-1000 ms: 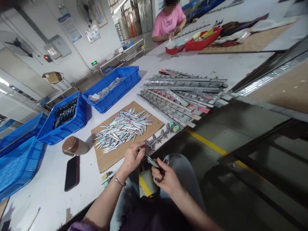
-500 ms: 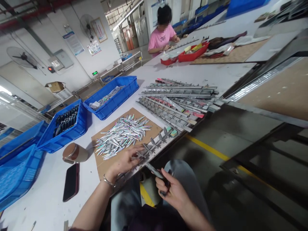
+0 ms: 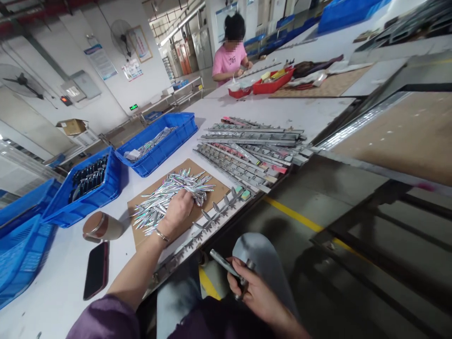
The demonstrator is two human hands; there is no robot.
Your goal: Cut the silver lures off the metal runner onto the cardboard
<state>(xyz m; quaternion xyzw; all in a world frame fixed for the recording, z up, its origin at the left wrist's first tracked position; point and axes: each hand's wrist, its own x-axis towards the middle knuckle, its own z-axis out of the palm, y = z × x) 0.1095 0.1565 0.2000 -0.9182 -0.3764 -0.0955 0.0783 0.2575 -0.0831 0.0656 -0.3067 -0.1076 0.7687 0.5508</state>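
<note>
My left hand reaches onto a pile of slim, pointed, shiny silver pieces, which look like fishing-lure bodies. Its fingers are curled in at the pile's right side, and what lies between them is hidden. The pile rests on a brown cardboard sheet. Along the table edge lies a rack strip with prongs, and several leaf-shaped grey pieces stand on its far half. Above my lap, my right hand is closed around a grey metal hand tool; its exact kind is unclear.
Stacked metal rack strips lie beyond the cardboard. Blue crates line the left side, near a brown cup and a phone. Across the table, a person in pink works behind red trays.
My left hand has moved from the rack strip up and away onto the silver pile. My right hand keeps its grip on the tool. The view has shifted slightly.
</note>
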